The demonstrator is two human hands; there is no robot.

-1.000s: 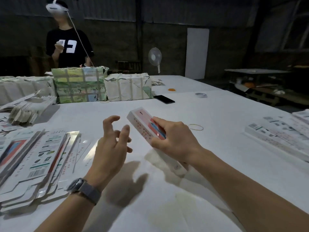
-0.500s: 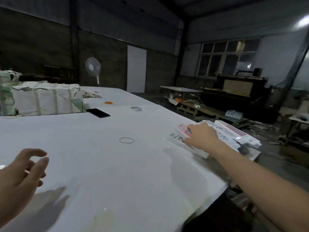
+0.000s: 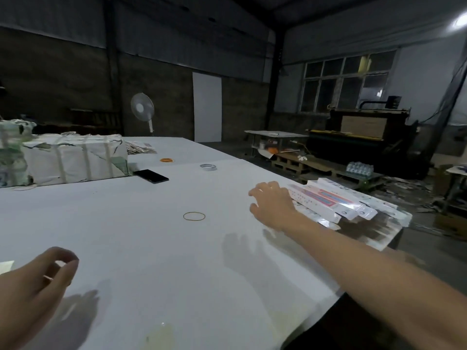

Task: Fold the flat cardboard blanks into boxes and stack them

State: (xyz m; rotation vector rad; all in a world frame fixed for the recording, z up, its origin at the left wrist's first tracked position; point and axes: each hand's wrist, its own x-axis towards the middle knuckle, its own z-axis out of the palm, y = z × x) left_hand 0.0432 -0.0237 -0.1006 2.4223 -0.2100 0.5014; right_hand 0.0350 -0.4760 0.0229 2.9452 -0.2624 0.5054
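The right hand (image 3: 271,202) hovers w/ fingers spread, just beside the box stack (image 3: 341,202) at the table's (image 3: 151,248) right edge. The left hand (image 3: 35,281) is loosely curled, empty. The boxes look light, thin, easy to crush; best held by the long sides. Their long axis runs left-right, approx. along that edge.

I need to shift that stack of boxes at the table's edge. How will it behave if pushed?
The stack is fanned unevenly, so boxes would probably slide apart. They look glossy, likely slippery. It overhangs the table, so some may fall.
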